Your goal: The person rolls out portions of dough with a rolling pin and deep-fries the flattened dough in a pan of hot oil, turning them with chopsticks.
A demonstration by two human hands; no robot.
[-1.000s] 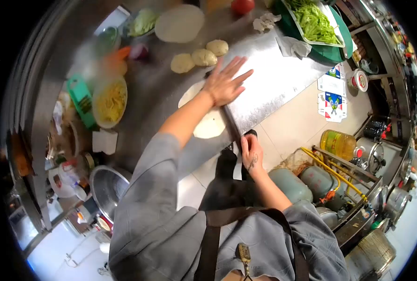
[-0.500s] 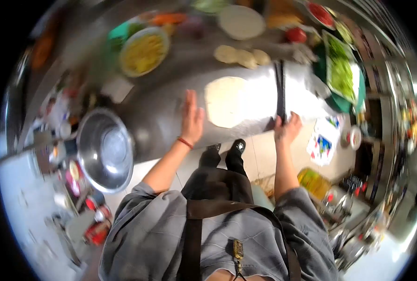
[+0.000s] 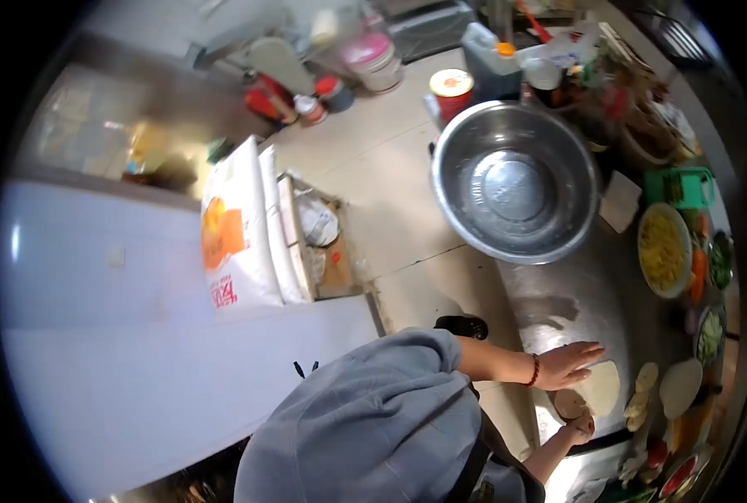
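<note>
A thin, pale flat dough sheet (image 3: 606, 387) lies on the steel worktop, part of it in shadow. My left hand (image 3: 566, 365), with a red bracelet at the wrist, reaches over the sheet's left side with fingers stretched out. Whether its palm touches the dough is hard to see. At the near edge of the sheet, my right hand (image 3: 583, 428) is closed with its fingers curled on the dough's rim. A dark rolling pin (image 3: 610, 441) lies beside the right hand. Several small dough rounds (image 3: 642, 394) sit just beyond the sheet.
A large steel basin (image 3: 516, 180) stands at the worktop's left end. Farther back are a bowl of yellow shreds (image 3: 663, 251), a green basket (image 3: 679, 186) and a white plate (image 3: 680, 388). White printed sacks (image 3: 235, 235) stand behind, left of a crate (image 3: 331, 243).
My view has swung left, bringing the basin and sacks into the middle. My hands have come closer together around the dough sheet; the right has left the rolling pin and closed at the dough's edge.
</note>
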